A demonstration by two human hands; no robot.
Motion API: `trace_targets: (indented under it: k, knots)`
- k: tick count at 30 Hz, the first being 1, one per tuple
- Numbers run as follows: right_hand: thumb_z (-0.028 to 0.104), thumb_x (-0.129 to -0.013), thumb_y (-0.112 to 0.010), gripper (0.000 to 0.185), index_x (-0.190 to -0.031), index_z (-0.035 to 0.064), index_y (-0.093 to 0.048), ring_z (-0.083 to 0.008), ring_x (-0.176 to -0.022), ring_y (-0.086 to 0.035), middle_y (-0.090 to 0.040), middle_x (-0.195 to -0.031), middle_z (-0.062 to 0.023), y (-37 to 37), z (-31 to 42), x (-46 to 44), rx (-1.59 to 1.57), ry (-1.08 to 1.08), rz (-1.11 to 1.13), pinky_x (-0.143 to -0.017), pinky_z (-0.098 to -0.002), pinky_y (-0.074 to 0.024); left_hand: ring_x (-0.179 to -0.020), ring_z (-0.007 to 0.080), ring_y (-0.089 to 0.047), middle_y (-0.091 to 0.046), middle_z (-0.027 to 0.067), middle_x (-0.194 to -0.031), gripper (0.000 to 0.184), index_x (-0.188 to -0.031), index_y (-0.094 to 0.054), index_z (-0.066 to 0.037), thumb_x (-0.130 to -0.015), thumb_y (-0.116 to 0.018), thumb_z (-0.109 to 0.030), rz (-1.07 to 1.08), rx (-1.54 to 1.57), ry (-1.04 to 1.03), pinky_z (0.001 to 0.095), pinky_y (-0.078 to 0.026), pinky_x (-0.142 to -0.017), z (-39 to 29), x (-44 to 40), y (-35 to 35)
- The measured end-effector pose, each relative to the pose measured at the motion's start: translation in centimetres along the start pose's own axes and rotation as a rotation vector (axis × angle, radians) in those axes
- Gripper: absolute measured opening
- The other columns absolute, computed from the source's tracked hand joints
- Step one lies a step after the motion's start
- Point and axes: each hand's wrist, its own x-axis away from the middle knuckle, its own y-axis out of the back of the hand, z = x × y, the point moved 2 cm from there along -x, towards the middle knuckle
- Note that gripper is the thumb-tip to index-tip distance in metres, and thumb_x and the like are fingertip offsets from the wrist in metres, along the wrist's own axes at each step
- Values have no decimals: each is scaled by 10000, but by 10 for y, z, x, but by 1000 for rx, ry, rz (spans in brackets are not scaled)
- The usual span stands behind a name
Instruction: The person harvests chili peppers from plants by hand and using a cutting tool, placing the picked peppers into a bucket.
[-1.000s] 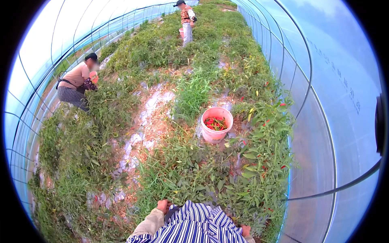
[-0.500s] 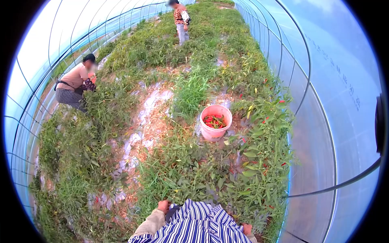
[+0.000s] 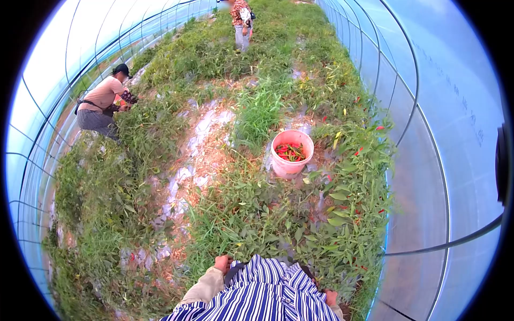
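Note:
My left hand (image 3: 223, 263) is low in the view, beside the striped shirt (image 3: 257, 286) and close to a dark strap (image 3: 234, 273). Its fingers look curled, and whatever is in them is hidden. On the other side of the shirt, my right hand (image 3: 331, 297) shows only in part, close to the pepper plants (image 3: 342, 235), its fingers hidden. Ahead stands a pink bucket (image 3: 289, 170), upright among the plants and apart from both hands. Red and green chili peppers (image 3: 290, 152) lie inside it.
Leafy rows flank a strip of pale ground cover (image 3: 206, 128) with dry straw. Clear plastic greenhouse wall (image 3: 417, 214) with metal hoops runs along the right. One person (image 3: 101, 101) bends over plants at left; another person (image 3: 241, 24) stands farther up. Tall grass (image 3: 259, 115) grows behind the bucket.
The view has shifted slightly, so the bucket sits a little higher and farther right. The person at left has raised their head and reaches an arm into the plants. Both my hands stay near the shirt.

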Motion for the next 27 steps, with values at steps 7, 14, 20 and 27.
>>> trace_targets:
  k: [7, 14, 20, 27]
  knots:
    - [25, -719, -554, 262, -959, -9, -454, -229, -537, -562, -574, -750, -124, 5, -10, 8, -132, -103, 14, -394, -373, -399, -506, 194, -558, -638, 139, -766, 187, -896, -583, 0, -806, -481, -129, 25, -104, 40, 307, -393, -377, -12, 1, 6]
    - [33, -735, -552, 179, -887, -21, -474, -221, -494, -540, -569, -696, -125, 18, 2, -25, -106, -139, 39, -373, -341, -368, -574, 236, -581, -643, 171, -824, 227, -956, -557, -1, -811, -494, -164, 9, -93, 24, 352, -407, -435, -8, -10, 5]
    - [39, -748, -550, 118, -825, -30, -491, -213, -458, -521, -564, -650, -125, 38, 17, -79, -123, -175, 96, -355, -314, -341, -531, 225, -566, -641, 170, -793, 219, -936, -549, 8, -807, -484, -157, -48, -36, 19, 336, -381, -407, 3, 17, -22]
    - [38, -747, -514, 83, -734, -6, -583, -215, -433, -506, -558, -592, -103, 50, 33, -103, -165, -171, 15, -371, -329, -367, -458, 193, -527, -615, 141, -723, 169, -858, -541, 9, -808, -472, -138, -80, -117, 45, 321, -348, -359, 3, 42, -64]
